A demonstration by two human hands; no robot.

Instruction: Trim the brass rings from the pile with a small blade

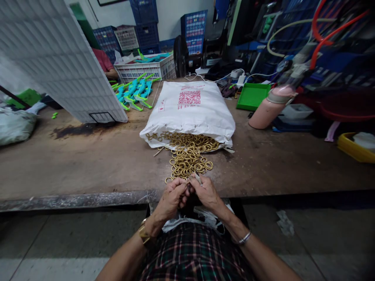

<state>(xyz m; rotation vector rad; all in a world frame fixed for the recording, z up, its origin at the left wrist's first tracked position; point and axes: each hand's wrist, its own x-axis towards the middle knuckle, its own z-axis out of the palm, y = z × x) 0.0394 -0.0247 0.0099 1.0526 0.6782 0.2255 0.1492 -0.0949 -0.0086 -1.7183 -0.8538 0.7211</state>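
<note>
At the front edge of the table, my left hand (pixel 174 194) and my right hand (pixel 207 191) meet with fingertips pinched together. A small pale, flat, blade-like thing (pixel 198 179) sticks out between the thumb and fingers of my right hand. What my left fingers pinch is too small and hidden to make out. Just beyond my fingertips lies a loose heap of brass-coloured rings (pixel 187 162). It spills from the open mouth of a white woven sack (pixel 166 103) with red print, which lies on its side facing me.
A grey-white ribbed panel (pixel 67 58) stands at left. Behind it are turquoise-and-green plastic parts (pixel 136 91), a white crate (pixel 143 70) and another person's arm (pixel 109 72). To the right are a green tray (pixel 253 96), a pink bottle (pixel 268 109) and a yellow tray (pixel 354 150).
</note>
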